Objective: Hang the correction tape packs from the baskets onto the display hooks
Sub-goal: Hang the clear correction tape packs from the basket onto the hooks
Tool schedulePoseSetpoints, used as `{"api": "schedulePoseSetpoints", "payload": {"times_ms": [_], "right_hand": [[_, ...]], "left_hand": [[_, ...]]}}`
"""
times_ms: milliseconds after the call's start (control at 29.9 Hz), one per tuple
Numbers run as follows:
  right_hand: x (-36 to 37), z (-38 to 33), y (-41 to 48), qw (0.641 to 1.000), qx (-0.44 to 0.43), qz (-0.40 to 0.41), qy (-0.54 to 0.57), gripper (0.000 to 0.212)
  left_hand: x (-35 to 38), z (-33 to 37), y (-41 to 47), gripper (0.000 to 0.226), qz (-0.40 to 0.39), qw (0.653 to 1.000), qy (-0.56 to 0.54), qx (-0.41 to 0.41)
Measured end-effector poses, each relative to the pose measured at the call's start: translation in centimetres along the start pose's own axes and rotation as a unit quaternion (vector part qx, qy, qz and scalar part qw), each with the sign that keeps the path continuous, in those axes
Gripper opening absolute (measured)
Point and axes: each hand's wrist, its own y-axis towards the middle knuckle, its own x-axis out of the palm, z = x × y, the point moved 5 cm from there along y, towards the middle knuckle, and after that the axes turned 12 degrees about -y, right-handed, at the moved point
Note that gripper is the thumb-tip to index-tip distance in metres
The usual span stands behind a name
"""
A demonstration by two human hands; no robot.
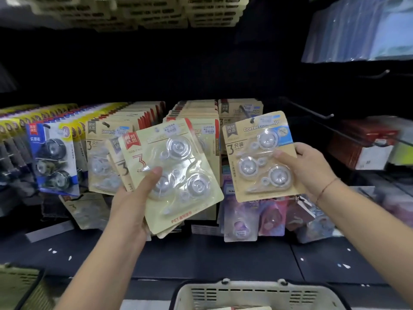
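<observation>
While we are looking down at the dark display wall through the head camera, our left hand (131, 204) is gripping a fanned stack of correction tape packs (172, 173) from below, with the thumb pressing on the top pack's clear blister and the fingers curling behind. Our right hand (306, 168), which is wearing a thin thread bracelet (328, 186) at the wrist, is pinching a single pack (261, 155) by its right edge and holding it nearly upright. A dark hook tip (252, 119) is showing at the slot in this pack's top. We cannot tell whether it is passing through.

Crowded rows of hanging kraft packs (196, 113) are filling the wall right behind both hands, and the held stack is covering most of the middle row. To the left, blue and yellow packs (51, 157) are hanging in tight rows. Purple packs (252, 218) are hanging lower down, just beneath the single pack. To the right, two long metal hooks (312, 110) are jutting out from the wall, and blurred red boxes (362, 148) are sitting beyond them.

Below our forearms a dark ledge (201, 258) is running across. A white basket (257, 294) is sitting at the bottom edge, and a green basket (20, 285) is peeking in at the lower left corner.
</observation>
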Motion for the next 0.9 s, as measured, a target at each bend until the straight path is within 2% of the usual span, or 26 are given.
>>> {"api": "schedulePoseSetpoints", "payload": {"times_ms": [234, 401, 568, 635, 702, 768, 835, 902], "right_hand": [[3.5, 1.8, 5.7, 0.995, 0.042, 0.037, -0.079, 0.014], [5.2, 1.5, 11.5, 0.984, 0.077, 0.083, -0.139, 0.025], [6.1, 2.2, 13.8, 0.969, 0.114, 0.089, -0.201, 0.042], [6.2, 2.5, 12.9, 0.966, 0.131, 0.078, -0.210, 0.062], [5.9, 1.4, 10.4, 0.971, 0.093, 0.101, -0.196, 0.063], [5.4, -0.2, 6.4, 0.983, 0.018, 0.123, -0.136, 0.046], [5.6, -1.4, 1.6, 0.993, -0.045, 0.084, -0.072, 0.033], [6.6, -2.7, -3.2, 0.996, -0.080, 0.005, -0.047, 0.037]], "left_hand": [[0.1, -0.8, 0.5, 0.076, -0.012, 1.000, 0.010, -0.012], [0.2, -0.4, 1.3, 0.078, -0.016, 1.000, 0.019, -0.006], [0.5, -0.4, 1.6, 0.080, -0.032, 0.999, 0.018, -0.008], [0.7, -0.5, 1.6, 0.083, -0.037, 0.999, 0.011, -0.002], [1.0, -0.6, 1.4, 0.079, -0.044, 0.999, 0.001, 0.004], [1.3, -0.9, 1.3, 0.069, -0.058, 0.998, -0.004, 0.004], [1.5, -1.3, 1.1, 0.060, -0.069, 0.998, -0.006, -0.003], [1.7, -1.9, 0.9, 0.050, -0.077, 0.997, -0.010, -0.005]]}}
